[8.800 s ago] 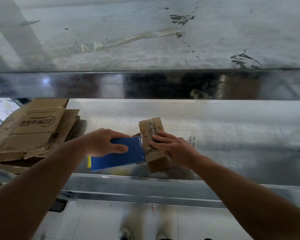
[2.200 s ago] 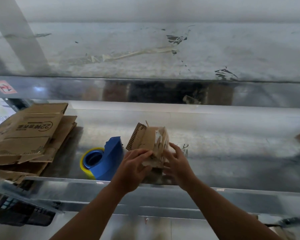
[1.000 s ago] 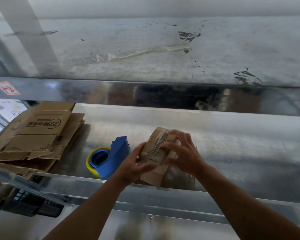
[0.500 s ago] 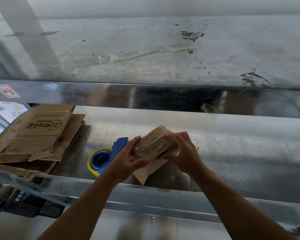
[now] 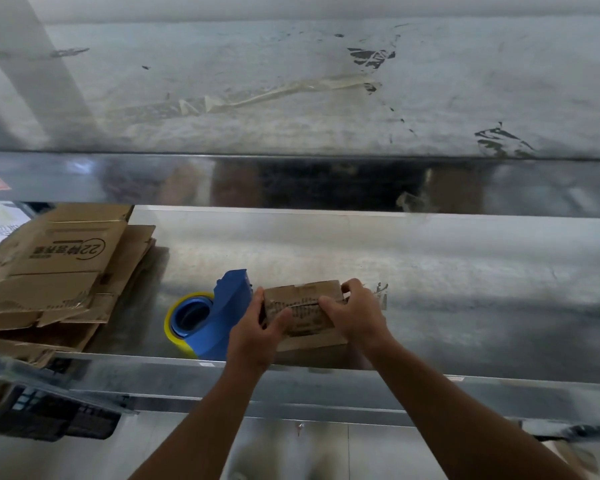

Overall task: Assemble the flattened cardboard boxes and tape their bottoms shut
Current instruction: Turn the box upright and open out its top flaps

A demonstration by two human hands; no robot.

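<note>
The small box (image 5: 305, 294) is being levelled, its earlier tilt gone, above the near edge of the shelf (image 5: 465, 370), gripped at both ends by the left hand (image 5: 257, 332) and right hand (image 5: 355, 315), fingers curled round it. The tape dispenser (image 5: 222, 313) is lying just beside; taping is probably finished.

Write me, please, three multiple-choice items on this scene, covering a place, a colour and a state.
1. The tape dispenser stands: A) left of the small box B) right of it C) inside it
2. Its body is: A) red B) blue C) green
3. The box is: A) untouched B) in one hand C) in both hands
Answers: 1 A, it stands beside the left hand; 2 B, plainly blue; 3 C, the left hand and right hand each grip an end.
</note>
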